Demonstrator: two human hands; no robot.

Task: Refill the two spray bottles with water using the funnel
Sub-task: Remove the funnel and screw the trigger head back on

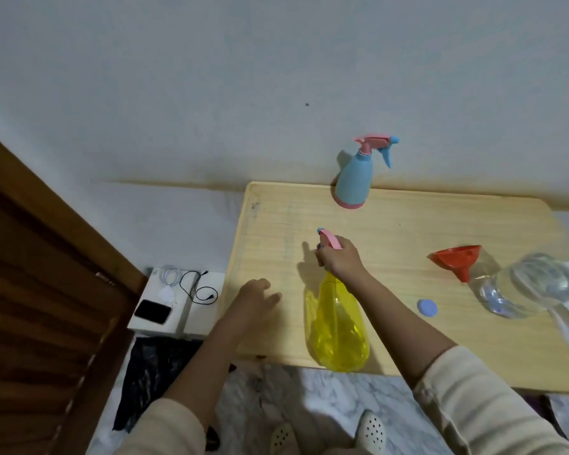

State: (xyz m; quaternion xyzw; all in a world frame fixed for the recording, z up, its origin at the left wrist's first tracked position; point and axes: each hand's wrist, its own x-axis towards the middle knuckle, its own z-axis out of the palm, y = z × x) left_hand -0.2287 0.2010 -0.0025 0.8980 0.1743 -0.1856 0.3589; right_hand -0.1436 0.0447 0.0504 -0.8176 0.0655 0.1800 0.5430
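The clear water bottle (526,287) blurred at the right, its outline hard to read. A pale wooden table (408,231) stood against a white wall. The right hand (340,257) gripped the yellow spray bottle (339,330) by its pink sprayer head; the left hand (258,295) hovered loosely open, empty. The red funnel (457,259) lay tipped nearby, and the blue spray bottle (355,178) stood upright by the wall.

Translucent glossy plastic yellow bottle (339,326); matt pale wood table (408,224); smooth orange plastic funnel (457,259).
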